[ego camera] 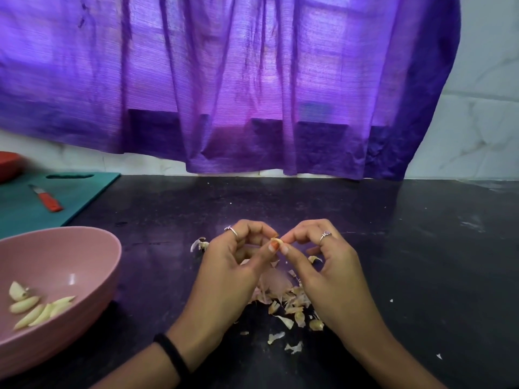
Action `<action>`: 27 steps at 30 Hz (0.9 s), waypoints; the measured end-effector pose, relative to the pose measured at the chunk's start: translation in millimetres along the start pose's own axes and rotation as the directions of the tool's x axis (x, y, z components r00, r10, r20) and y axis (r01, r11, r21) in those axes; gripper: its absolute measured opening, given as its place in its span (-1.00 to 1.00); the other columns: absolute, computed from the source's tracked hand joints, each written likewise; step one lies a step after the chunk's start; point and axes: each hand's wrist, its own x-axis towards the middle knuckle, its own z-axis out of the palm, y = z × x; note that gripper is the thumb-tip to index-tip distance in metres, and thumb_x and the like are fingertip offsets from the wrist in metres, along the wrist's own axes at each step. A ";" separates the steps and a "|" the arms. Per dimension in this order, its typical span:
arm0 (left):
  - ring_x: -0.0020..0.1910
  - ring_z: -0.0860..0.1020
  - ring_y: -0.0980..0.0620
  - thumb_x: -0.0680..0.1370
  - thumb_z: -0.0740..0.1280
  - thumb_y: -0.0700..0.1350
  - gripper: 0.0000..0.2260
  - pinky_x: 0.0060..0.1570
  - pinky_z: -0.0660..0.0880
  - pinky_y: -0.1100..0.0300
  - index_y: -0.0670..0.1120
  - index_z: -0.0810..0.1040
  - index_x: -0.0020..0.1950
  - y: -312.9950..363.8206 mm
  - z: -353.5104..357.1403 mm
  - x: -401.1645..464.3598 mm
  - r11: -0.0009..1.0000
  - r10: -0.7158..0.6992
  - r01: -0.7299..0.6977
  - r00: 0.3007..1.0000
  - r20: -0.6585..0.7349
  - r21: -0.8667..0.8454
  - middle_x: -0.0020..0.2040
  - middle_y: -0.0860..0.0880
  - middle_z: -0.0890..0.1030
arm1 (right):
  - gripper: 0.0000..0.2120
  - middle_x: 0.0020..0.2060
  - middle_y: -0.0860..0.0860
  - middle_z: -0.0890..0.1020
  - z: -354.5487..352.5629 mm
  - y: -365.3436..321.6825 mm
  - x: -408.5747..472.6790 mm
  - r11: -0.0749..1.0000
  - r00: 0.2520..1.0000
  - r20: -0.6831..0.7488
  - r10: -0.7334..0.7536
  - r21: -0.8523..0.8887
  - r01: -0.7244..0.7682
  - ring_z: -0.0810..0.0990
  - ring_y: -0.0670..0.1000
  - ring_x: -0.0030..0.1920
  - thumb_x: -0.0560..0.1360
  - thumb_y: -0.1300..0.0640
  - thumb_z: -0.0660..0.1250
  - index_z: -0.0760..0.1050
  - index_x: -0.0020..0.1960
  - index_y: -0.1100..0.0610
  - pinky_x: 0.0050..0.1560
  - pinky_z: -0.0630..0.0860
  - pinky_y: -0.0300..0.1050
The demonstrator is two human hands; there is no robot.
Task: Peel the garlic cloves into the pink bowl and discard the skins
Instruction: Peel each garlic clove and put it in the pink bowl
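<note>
While pinched, clove point(276, 241) between curled fingers point(283, 248).

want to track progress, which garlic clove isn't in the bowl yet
The garlic clove pinched between the left hand and right hand above the skins; the other cloves lie in the pink bowl.

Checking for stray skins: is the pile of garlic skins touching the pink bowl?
Apart. The head view shows bare dark counter between the skin pile and the pink bowl.
</note>
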 end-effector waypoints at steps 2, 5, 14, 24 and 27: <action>-0.15 0.65 0.01 0.49 0.39 -0.23 -0.89 -0.13 0.58 0.23 -0.03 0.61 -0.07 -0.5 -0.4 0.4 1.000 0.014 -0.014 1.000 0.005 0.000 -0.16 -0.04 0.65 | -0.96 -0.08 -0.20 0.53 -1.1 -1.0 -1.0 1.000 1.000 0.002 0.004 0.015 -0.004 0.52 -0.14 0.03 0.47 0.06 0.42 0.59 -0.16 -0.05 -0.02 0.38 -0.41; -0.13 0.65 -0.02 0.50 0.38 -0.23 -0.86 -0.09 0.60 0.16 0.01 0.62 -0.06 -1.5 0.0 1.6 1.000 0.027 -0.027 1.000 0.015 0.013 -0.15 -0.02 0.66 | -0.94 -0.08 -0.21 0.53 -2.1 -0.9 -1.1 1.000 1.000 0.003 0.011 0.014 -0.011 0.51 -0.15 0.02 0.46 0.07 0.43 0.58 -0.17 -0.06 -0.05 0.38 -0.43; -0.10 0.63 -0.07 0.52 0.37 -0.23 -0.83 -0.04 0.59 0.03 0.03 0.64 -0.03 -0.3 -0.4 1.3 0.997 0.037 -0.041 0.998 0.054 0.067 -0.12 -0.07 0.65 | -0.93 -0.12 -0.17 0.54 -2.0 0.6 -1.9 1.000 1.000 -0.009 0.016 -0.004 -0.017 0.51 -0.16 0.01 0.45 0.12 0.44 0.60 -0.19 -0.01 -0.05 0.35 -0.46; -0.08 0.65 -0.05 0.49 0.42 -0.13 -0.90 0.00 0.60 -0.08 0.00 0.64 -0.02 -5.6 -2.2 1.0 0.992 -0.063 0.058 0.997 0.037 0.112 -0.10 -0.02 0.68 | -0.94 -0.12 -0.18 0.53 -2.4 5.1 -0.7 0.995 0.999 -0.040 0.005 -0.098 -0.009 0.50 -0.18 -0.02 0.43 0.14 0.47 0.60 -0.17 0.03 -0.04 0.34 -0.44; -0.10 0.65 -0.02 0.49 0.41 -0.15 -0.90 -0.02 0.60 -0.03 -0.01 0.64 -0.02 -5.0 -2.6 0.6 0.993 -0.043 0.039 0.998 0.035 0.113 -0.10 0.00 0.69 | -0.94 -0.13 -0.17 0.54 -2.5 4.5 -0.5 0.998 0.999 -0.033 0.014 -0.062 -0.016 0.52 -0.19 -0.04 0.43 0.14 0.47 0.60 -0.17 0.04 -0.07 0.36 -0.45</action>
